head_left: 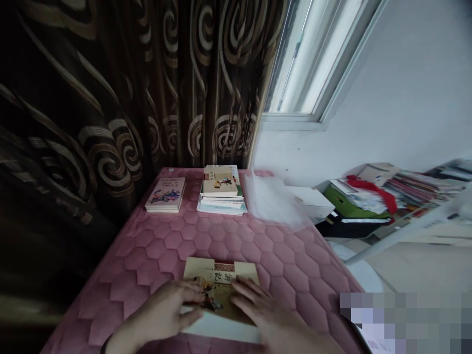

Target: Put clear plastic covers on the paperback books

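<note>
A book with a cream and tan cover (224, 314) lies at the near middle of the pink quilted surface (236, 241), its cover showing dark writing and small figures. My left hand (171, 307) rests on the book's left part, fingers spread and pointing right. On the right part of the cover lies my right hand (258, 305), with its fingers stretched out. Neither hand is wrapped round the book.
Beyond the book stand a small stack with a pinkish cover (165, 192) and a taller book stack (221, 189). Clear plastic (273, 196) lies right of them, beside a white box (313, 202). A patterned curtain (177, 88) hangs behind.
</note>
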Available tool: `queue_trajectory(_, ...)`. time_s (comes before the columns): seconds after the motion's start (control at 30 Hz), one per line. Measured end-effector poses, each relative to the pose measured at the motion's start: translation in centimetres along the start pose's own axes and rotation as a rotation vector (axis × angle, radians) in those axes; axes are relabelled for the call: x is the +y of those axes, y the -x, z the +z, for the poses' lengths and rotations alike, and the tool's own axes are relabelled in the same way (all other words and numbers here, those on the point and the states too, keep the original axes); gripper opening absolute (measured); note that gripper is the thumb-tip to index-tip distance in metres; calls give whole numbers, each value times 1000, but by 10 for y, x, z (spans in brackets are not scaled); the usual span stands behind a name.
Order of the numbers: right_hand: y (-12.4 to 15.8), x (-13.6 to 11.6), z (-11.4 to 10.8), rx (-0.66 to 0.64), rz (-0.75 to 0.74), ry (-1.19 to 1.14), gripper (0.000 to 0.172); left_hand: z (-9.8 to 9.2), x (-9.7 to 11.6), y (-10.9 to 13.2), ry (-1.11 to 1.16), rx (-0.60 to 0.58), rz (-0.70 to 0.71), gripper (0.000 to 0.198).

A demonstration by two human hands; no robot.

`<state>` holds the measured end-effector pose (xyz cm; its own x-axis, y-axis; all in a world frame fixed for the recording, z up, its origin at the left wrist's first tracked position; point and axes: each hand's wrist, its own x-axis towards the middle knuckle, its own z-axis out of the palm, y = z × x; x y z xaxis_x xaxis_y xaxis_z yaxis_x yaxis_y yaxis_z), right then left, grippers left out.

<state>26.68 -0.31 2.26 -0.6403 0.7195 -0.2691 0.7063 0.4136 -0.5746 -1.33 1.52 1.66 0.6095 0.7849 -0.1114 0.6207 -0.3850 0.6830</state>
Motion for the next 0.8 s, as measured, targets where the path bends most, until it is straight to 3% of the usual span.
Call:
queue_trajectory(0.17, -2, -2, -6, 229, 144, -22, 23, -1, -8, -15, 157, 200, -94, 27)
queue_trajectory(0.23, -7, 5, -11, 333, 218, 26, 30, 3, -19, -24, 303, 371, -155, 25)
queue_trajectory(0.33, -18, 16, -19, 484, 271, 183, 31, 7, -33, -38, 573, 582, -185, 37)
queue_trajectory(0.43, -30, 17, -25, 668, 229, 387, 22, 6, -36, -53, 673, 648, -186, 33)
queue_trajectory(0.5, -41, 10, -25, 766, 115, 490, 30, 4, -34, -64, 637, 698, -200, 30)
queue_trajectory(0.63, -69, -7, -16, 698, -99, 510, 41, -1, -33, -85, 539, 741, -184, 30)
queue_trajectory(0.7, -84, -9, -8, 645, -111, 488, 43, -2, -38, -93, 482, 745, -188, 30)
queue_trajectory(0.8, -100, -5, 3, 604, -34, 453, 45, -4, -55, -102, 340, 811, -361, 24)
